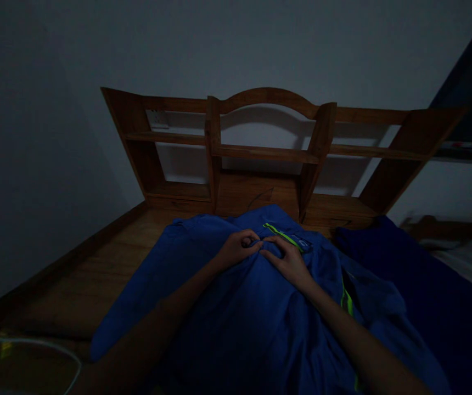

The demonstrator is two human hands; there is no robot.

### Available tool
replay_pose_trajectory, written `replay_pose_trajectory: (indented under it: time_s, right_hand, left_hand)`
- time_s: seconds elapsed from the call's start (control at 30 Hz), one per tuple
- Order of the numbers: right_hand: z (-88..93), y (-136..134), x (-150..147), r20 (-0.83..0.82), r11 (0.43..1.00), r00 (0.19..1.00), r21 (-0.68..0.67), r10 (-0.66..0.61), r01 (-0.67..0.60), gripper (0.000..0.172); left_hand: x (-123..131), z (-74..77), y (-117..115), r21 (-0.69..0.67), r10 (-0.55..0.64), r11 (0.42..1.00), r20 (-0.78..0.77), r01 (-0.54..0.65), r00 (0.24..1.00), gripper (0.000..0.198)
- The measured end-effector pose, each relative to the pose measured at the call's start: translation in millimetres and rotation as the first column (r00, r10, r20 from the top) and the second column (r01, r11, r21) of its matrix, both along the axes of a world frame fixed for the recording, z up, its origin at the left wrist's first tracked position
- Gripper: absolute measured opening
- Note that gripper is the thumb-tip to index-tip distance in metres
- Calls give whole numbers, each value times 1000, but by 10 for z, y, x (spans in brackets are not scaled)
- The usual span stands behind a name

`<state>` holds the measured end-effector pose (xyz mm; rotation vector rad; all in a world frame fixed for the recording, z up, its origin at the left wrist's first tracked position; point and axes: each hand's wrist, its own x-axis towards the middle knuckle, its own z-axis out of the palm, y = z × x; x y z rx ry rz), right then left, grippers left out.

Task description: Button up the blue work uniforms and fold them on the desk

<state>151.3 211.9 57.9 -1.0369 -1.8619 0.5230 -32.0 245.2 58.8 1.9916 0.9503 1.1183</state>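
Left hand (238, 247) and right hand (290, 260) in fingertip pinches on blue garment (197, 247); possible slippage through too slack a grip.

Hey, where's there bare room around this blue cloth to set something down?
Bare wooden boards show left of the blue cloth, between it and the wall. The lower left shelf of the headboard also looks free, though dark. The middle is crowded, with the left hand and right hand meeting on the cloth; dark blue fabric lies right.

Blue garment (228, 296), neon-yellow trim (282, 236); brown shelf (264, 154); dark-blue cloth (433, 285); greyish wall (281, 44).
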Motion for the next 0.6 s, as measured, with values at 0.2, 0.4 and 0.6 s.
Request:
replay_pose_trajectory:
  time_s: [0.2, 0.4, 0.6]
  right_hand:
    - [16, 2, 10, -1, 1000, 1000, -3, -1, 1, 19]
    - [42, -19, -4, -13, 999, 999, 4, -45, 45, 21]
    - [101, -49, 18, 51, 988, 987, 29, -154, 153, 20]
  left_hand:
    - [9, 35, -23, -83, -70, 993, 113, 79, 991, 27]
    - [-23, 93, -36, -137, -104, 983, 156, 126, 982, 32]
    - [-20, 128, -72, -158, -128, 977, 102, 143, 987, 35]
